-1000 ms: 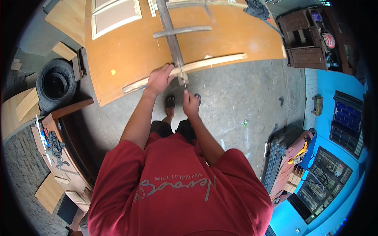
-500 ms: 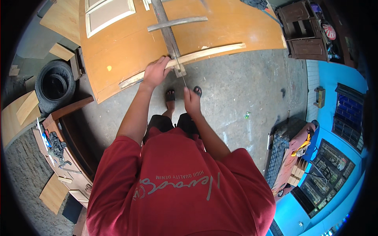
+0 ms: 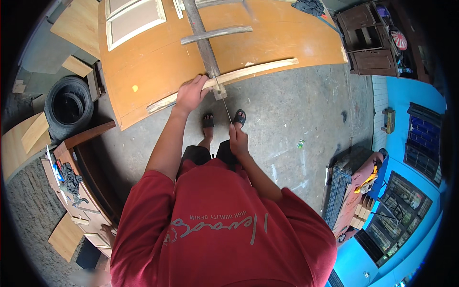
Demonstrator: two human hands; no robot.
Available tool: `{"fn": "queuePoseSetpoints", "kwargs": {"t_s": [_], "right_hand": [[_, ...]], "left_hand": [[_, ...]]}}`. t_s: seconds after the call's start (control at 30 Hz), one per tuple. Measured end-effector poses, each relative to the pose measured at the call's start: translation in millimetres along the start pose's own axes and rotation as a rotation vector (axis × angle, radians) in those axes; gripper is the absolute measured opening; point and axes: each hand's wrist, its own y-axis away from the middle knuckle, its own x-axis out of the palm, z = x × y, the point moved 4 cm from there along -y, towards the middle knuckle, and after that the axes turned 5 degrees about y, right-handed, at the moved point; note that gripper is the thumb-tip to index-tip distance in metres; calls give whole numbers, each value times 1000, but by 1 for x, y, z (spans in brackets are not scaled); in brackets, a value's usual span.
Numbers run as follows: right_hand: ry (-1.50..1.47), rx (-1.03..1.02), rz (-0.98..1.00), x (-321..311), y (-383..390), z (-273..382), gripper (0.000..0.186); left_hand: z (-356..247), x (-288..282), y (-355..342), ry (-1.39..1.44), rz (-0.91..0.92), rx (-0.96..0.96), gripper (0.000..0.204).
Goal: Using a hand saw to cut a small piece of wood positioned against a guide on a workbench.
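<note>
A long pale wooden strip (image 3: 258, 67) lies across the near edge of an orange panel (image 3: 129, 67), over a weathered grey plank (image 3: 201, 36). My left hand (image 3: 192, 93) is wrapped over the strip just left of where it crosses the plank, pressing it there. My right hand (image 3: 238, 141) grips the handle of a thin saw; its blade (image 3: 224, 105) runs up to the crossing, at the strip's right of my left fingers. A short grey batten (image 3: 234, 29) crosses the plank farther up. My feet in sandals stand below the panel's edge on the concrete floor.
A tyre (image 3: 69, 107), loose boards (image 3: 71, 28) and a wooden cabinet (image 3: 86, 191) are at left, with part of another person's hand (image 3: 107, 234) at lower left. A dark cupboard (image 3: 370, 62) stands top right; a padded pile (image 3: 344, 182) lies beside the blue wall (image 3: 397, 91).
My right hand has moved down toward my body with the saw, showing more blade. My left hand stays on the strip. A hand has appeared at the lower left.
</note>
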Motion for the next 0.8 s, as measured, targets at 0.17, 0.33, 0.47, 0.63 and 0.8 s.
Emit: {"fn": "queuePoseSetpoints", "kwargs": {"t_s": [0.17, 0.33, 0.47, 0.63, 0.8], "right_hand": [[31, -122, -29, 16, -94, 63, 44], [64, -148, -59, 13, -44, 21, 46], [152, -154, -97, 2, 19, -21, 46], [55, -120, -52, 17, -51, 24, 51], [-18, -54, -78, 21, -77, 47, 54]], "left_hand": [[-7, -3, -8, 11, -2, 3, 34], [-3, 0, -4, 14, -15, -23, 34], [-2, 1, -1, -9, -18, -2, 35], [-4, 2, -3, 29, 6, -26, 36], [-5, -3, -9, 18, -3, 7, 37]]}}
